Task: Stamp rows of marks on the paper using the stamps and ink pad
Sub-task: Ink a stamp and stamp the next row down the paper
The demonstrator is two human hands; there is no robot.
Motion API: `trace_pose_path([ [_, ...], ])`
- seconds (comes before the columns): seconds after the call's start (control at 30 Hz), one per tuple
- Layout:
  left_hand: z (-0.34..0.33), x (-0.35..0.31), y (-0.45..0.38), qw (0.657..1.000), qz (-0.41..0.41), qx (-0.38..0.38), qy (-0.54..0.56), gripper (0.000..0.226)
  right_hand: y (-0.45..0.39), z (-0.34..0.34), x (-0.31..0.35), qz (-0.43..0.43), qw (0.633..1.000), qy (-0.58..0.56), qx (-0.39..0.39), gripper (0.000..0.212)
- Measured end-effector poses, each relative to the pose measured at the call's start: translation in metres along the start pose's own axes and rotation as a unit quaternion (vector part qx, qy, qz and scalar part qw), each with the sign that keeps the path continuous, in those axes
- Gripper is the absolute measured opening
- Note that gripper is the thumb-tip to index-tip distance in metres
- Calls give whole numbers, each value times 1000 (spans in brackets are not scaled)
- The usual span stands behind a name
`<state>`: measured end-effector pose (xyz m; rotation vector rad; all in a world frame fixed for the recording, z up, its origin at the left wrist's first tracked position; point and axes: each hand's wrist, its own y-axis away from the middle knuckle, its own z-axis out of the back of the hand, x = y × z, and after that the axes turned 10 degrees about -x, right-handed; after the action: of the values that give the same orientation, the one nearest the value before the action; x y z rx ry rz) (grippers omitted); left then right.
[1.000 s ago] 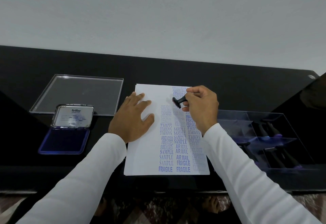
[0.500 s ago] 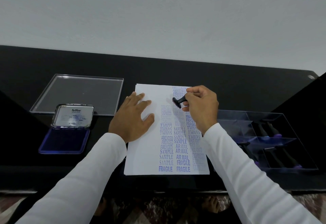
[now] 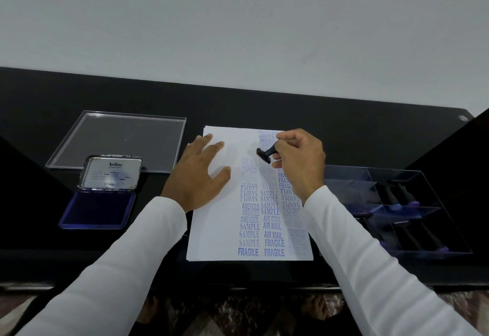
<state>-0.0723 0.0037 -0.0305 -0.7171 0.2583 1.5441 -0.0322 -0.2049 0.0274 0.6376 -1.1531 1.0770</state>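
We're pinching a black stamp (image 3: 266, 154) in our right hand (image 3: 299, 162), tilted over the paper (image 3: 214, 229) around 12 o'clock. Our left hand (image 3: 198, 176) is lying flat, fingers spread, on the sheet. The open pad (image 3: 98, 210) is sitting at 9 o'clock.

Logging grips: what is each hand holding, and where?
Right hand grips the stamp by its handle; left hand rests flat on the paper.
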Motion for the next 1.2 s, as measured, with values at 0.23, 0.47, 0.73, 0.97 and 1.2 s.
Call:
trace_pose_path([
  [0.23, 25, 4, 20, 999, -17, -52, -1, 58, 20, -12, 9, 2, 999, -14, 45, 12],
  [0.47, 70, 27, 52, 997, 8, -69, -29, 60, 59, -43, 25, 26, 994, -24, 99, 16],
  [0.73, 115, 68, 97, 990, 39, -125, -46, 58, 108, -84, 39, 84, 984, 7, 159, 15],
  [0.97, 138, 107, 125, 984, 77, -140, -74, 64, 146, -115, 55, 96, 974, -4, 204, 20],
  [1.2, 153, 131, 145, 981, 103, -142, -88, 65, 174, -137, 64, 116, 962, 4, 246, 19],
])
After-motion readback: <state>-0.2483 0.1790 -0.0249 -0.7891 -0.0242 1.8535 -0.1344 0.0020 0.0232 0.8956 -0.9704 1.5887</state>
